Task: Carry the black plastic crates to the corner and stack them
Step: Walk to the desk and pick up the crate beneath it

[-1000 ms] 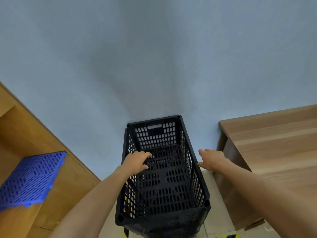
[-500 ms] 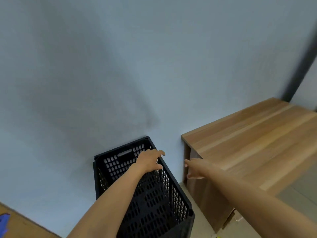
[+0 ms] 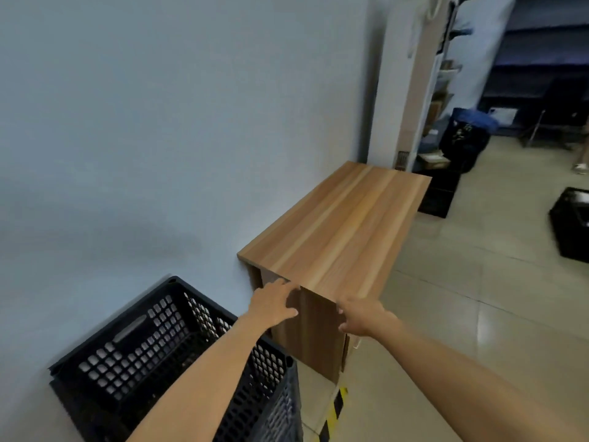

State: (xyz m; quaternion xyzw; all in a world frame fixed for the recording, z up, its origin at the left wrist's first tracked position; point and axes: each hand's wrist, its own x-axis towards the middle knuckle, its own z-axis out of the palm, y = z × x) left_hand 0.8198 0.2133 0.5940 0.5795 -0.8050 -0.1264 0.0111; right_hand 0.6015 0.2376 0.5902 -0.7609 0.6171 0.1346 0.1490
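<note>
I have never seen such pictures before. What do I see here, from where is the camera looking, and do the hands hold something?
The camera sits on a person's head and looks forward and down, so you see that person's own bare arms. The left hand and right hand reach forward, open and empty. Below left, a black plastic crate stands against the wall. Beside it is a wooden cabinet with nothing on top. Further right, another black crate sits on the floor. The picture is somewhat blurred.
</note>
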